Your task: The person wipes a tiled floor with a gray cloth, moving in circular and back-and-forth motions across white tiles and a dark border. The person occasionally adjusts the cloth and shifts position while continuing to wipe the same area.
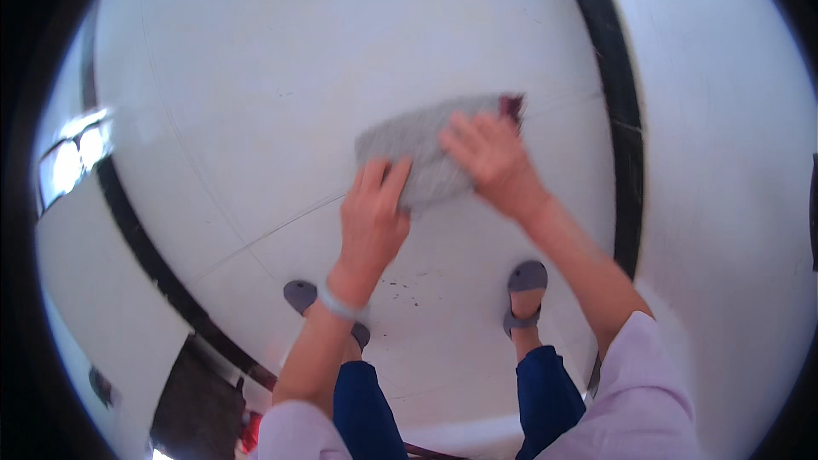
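Note:
A grey folded cloth [418, 150] with a dark red fringed end [511, 107] spans the middle of the view, in front of me and over the pale floor. My left hand [374, 207] grips its near left part, with fingers on top and the thumb by the near edge. On the right half of the cloth lies my right hand [489, 156], back upward and fingers stretched out over the surface. Motion blurs both the right hand and the cloth. The right thumb and the underside of the cloth are hidden, so a grip there cannot be made out.
Below are pale floor tiles [307, 76] with thin joints. Small dark specks [406, 291] dot the floor between my grey shoes [527, 278]. A black skirting band [626, 160] follows the pale wall [716, 160] at right. At lower left stands a dark brown object [198, 396].

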The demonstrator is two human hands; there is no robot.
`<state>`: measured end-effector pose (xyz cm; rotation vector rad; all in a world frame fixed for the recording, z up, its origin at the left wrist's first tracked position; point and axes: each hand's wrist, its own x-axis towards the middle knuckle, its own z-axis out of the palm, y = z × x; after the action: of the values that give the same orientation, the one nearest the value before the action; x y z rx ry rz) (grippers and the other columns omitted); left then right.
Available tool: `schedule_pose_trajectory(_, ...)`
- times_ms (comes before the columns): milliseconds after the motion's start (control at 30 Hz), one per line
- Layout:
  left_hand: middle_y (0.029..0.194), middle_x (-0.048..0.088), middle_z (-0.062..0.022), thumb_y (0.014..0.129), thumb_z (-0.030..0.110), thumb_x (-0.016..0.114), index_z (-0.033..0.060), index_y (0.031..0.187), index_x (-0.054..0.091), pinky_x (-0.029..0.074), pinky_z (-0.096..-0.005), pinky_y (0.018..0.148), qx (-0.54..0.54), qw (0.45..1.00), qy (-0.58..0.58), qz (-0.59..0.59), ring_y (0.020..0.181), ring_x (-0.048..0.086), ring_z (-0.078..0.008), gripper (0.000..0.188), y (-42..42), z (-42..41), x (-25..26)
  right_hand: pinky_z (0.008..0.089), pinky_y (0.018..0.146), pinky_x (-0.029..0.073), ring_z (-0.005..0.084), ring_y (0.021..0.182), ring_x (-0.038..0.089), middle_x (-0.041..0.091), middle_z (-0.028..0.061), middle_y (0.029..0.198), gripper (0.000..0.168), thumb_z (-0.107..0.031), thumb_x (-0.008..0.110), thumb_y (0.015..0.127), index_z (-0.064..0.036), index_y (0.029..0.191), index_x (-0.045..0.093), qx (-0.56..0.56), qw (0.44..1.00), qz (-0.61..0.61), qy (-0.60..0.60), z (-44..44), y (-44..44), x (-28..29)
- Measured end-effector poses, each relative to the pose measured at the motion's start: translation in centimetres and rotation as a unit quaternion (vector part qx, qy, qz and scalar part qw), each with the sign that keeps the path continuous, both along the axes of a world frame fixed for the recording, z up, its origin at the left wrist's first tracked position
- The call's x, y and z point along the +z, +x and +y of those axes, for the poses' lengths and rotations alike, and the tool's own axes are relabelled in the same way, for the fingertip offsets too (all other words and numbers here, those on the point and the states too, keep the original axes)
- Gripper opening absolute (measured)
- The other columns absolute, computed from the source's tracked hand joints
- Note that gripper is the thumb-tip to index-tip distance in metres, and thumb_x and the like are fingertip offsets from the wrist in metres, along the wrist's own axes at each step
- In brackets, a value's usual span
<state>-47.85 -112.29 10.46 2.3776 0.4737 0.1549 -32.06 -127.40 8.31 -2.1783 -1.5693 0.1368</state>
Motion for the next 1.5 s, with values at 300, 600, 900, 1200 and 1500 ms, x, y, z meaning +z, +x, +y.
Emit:
schedule_pose_trajectory(300,0.107,0.061,-0.0056,0.071,-0.008,0.059,0.0126,0.113,0.067,0.052,-0.0395,0.082,0.055,0.982,0.181,-0.03,0.1,0.059,-0.0274,0.047,7.9,16.7,-2.5,0.0403,0.088,0.045,0.0275,0.101,0.054,0.06,0.0061,0.108,0.05,0.001,0.069,0.064,-0.008,0.113,0.062,-0.049,0.995,0.038,0.082,17.3,6.5,-3.7)
schedule_pose_trajectory(600,0.142,0.048,-0.0127,0.071,-0.009,0.061,0.0135,0.134,0.057,0.048,-0.0406,0.099,0.044,0.98,0.128,0.144,0.126,0.051,-0.0346,0.067,3.2,21.3,-7.8,0.0647,0.104,0.032,0.043,0.139,0.029,0.04,0.008,0.149,0.064,-0.011,0.071,0.077,-0.019,0.138,0.051,-0.068,0.99,-0.007,-0.12,21.9,1.0,-9.1)
schedule_pose_trajectory(900,0.138,0.046,-0.0222,0.06,-0.01,0.067,0.0042,0.13,0.055,0.054,-0.0428,0.089,0.016,0.975,0.005,0.223,0.116,0.056,-0.0399,0.072,-11.4,2.6,-5.1,0.0554,0.088,0.045,0.0458,0.128,0.043,0.052,0.0152,0.138,0.041,-0.012,0.061,0.082,-0.009,0.123,0.062,0.056,0.989,-0.045,-0.132,3.4,-11.1,-6.1)
schedule_pose_trajectory(1200,0.121,0.061,-0.0194,0.061,-0.005,0.066,0.0,0.117,0.062,0.051,-0.0437,0.093,-0.032,0.946,-0.216,0.24,0.112,0.059,-0.0393,0.057,-10.5,-4.4,-1.1,0.0502,0.085,0.046,0.0378,0.116,0.052,0.059,0.0148,0.12,0.03,-0.007,0.062,0.077,-0.004,0.107,0.064,0.0,0.99,0.105,-0.098,-6.6,-10.6,-1.2)
schedule_pose_trajectory(1500,0.134,0.054,-0.0126,0.072,-0.003,0.063,0.0089,0.129,0.059,0.047,-0.0429,0.099,0.023,0.991,0.133,-0.023,0.119,0.053,-0.0331,0.058,19.4,5.1,-7.7,0.0465,0.099,0.04,0.0291,0.126,0.048,0.059,0.0076,0.124,0.024,-0.005,0.058,0.083,-0.012,0.105,0.065,-0.13,0.985,-0.099,0.053,5.5,17.2,-6.5)
